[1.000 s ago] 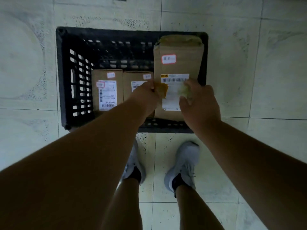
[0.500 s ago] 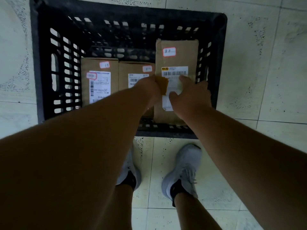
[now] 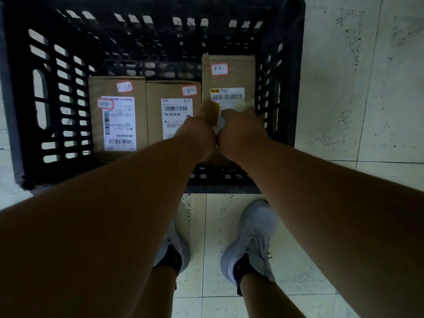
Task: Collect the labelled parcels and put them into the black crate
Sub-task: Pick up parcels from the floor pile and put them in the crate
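A black slotted crate (image 3: 20, 92) stands on the tiled floor in front of me. Three brown cardboard parcels with white shipping labels lie side by side inside it: a left parcel (image 3: 96, 120), a middle parcel (image 3: 153, 106) and a taller right parcel (image 3: 238, 72) against the crate's right wall. My left hand (image 3: 202, 131) and my right hand (image 3: 241, 131) are both deep in the crate, closed on the near end of the right parcel. The hands hide that parcel's lower half and part of the middle parcel's label.
Pale speckled floor tiles (image 3: 358, 88) surround the crate. My two feet in grey sneakers (image 3: 250, 239) stand just in front of the crate's near wall (image 3: 220, 180).
The right parcel has gone down from above the crate's rim to the crate's bottom beside the other two. My hands went down with it, and my head came closer.
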Demonstrator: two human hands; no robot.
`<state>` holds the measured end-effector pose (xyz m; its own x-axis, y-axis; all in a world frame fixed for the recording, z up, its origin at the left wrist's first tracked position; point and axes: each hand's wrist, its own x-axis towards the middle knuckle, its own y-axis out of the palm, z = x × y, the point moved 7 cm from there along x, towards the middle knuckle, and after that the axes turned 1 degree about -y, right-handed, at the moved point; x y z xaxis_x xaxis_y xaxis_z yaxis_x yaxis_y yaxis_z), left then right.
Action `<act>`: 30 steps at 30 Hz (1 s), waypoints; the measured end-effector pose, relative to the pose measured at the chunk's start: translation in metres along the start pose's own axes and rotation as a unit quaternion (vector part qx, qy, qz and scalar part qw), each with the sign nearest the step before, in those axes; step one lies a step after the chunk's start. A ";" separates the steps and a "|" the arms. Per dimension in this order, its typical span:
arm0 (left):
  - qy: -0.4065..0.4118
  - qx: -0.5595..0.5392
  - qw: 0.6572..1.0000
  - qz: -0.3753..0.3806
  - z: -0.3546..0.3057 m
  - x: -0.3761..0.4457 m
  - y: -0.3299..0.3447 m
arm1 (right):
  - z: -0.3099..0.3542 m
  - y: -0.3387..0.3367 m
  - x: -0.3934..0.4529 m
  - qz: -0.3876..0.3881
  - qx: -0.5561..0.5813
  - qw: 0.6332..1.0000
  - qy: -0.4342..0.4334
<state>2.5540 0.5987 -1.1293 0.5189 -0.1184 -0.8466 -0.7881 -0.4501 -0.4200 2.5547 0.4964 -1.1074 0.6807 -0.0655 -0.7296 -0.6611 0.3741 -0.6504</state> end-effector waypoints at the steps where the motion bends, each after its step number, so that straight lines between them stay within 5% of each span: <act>1: 0.008 0.008 1.000 -0.003 -0.001 -0.003 0.000 | 0.001 -0.003 -0.001 0.003 -0.004 1.000 -0.007; 4: 0.025 0.032 0.995 -0.090 -0.013 -0.036 -0.019 | 0.007 -0.031 -0.021 -0.026 0.035 0.999 -0.018; 7: 0.051 -0.055 0.979 -0.190 -0.038 -0.096 -0.064 | 0.021 -0.084 -0.064 -0.107 0.086 0.990 -0.038; 14: 0.174 -0.116 0.930 -0.303 -0.131 -0.299 -0.193 | 0.060 -0.255 -0.232 -0.286 0.182 0.936 -0.096; 23: 0.299 -0.098 0.900 -0.303 -0.226 -0.546 -0.268 | 0.078 -0.411 -0.491 -0.395 0.266 0.874 -0.095; 30: 0.433 -0.062 0.860 -0.264 -0.325 -0.666 -0.253 | -0.006 -0.478 -0.631 -0.508 0.313 0.801 -0.049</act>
<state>2.5154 0.5041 -0.3534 0.8879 -0.4587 0.0344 -0.3534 -0.7280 -0.5875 2.4388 0.3530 -0.3372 0.8094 -0.5682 0.1483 0.5156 0.5668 -0.6426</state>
